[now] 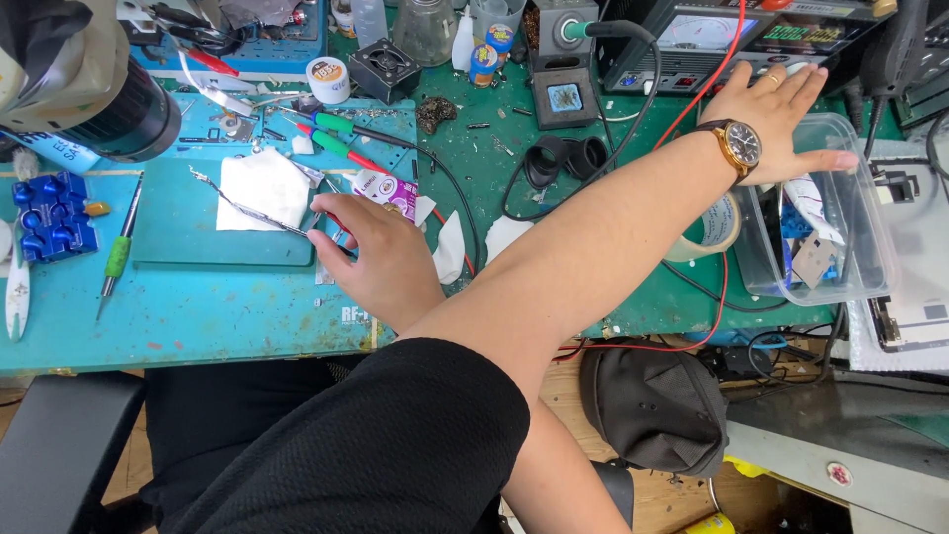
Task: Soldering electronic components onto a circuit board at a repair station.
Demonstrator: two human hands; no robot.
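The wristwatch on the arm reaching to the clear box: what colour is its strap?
Dark brown strap, gold-coloured case on the wristwatch, head view.

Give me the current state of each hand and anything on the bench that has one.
Left hand: open, fingers spread above the clear plastic box.
Right hand: resting on the blue mat, fingers on a small flat part.
Clear plastic box: lidless, holding small parts.
Bench power supply: on, display lit.
Tape roll: lying flat.
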